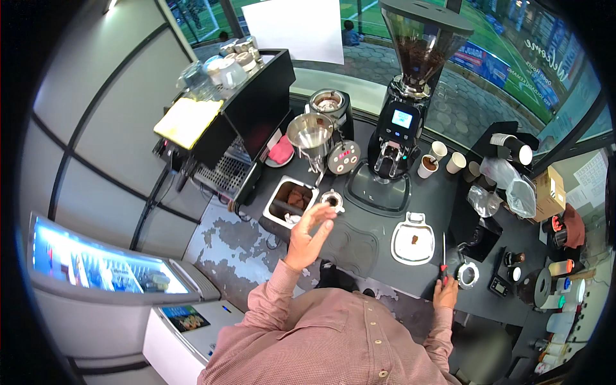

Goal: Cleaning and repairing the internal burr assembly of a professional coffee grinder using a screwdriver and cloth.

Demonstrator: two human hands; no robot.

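Observation:
My left hand [307, 241] is raised over the counter's front edge, thumb and fingers apart, holding nothing that I can see. Just beyond its fingertips sits a small round metal part [332, 199] with a dark centre; whether they touch, I cannot tell. Beside that is a steel bin [278, 217] with brown coffee grounds inside. At the right, my right hand [445, 295] is closed on the red-and-black handle of a screwdriver [443, 270], its thin shaft pointing away from me. A silver ring-shaped part [468, 276] lies right of this hand.
A white tray [412, 255] with a brown spot lies between my hands. Behind stand a tall coffee grinder [399, 122], a hopper funnel [310, 136] and several paper cups [455, 163]. An espresso machine [253, 96] stands left, a small scale [500, 279] right.

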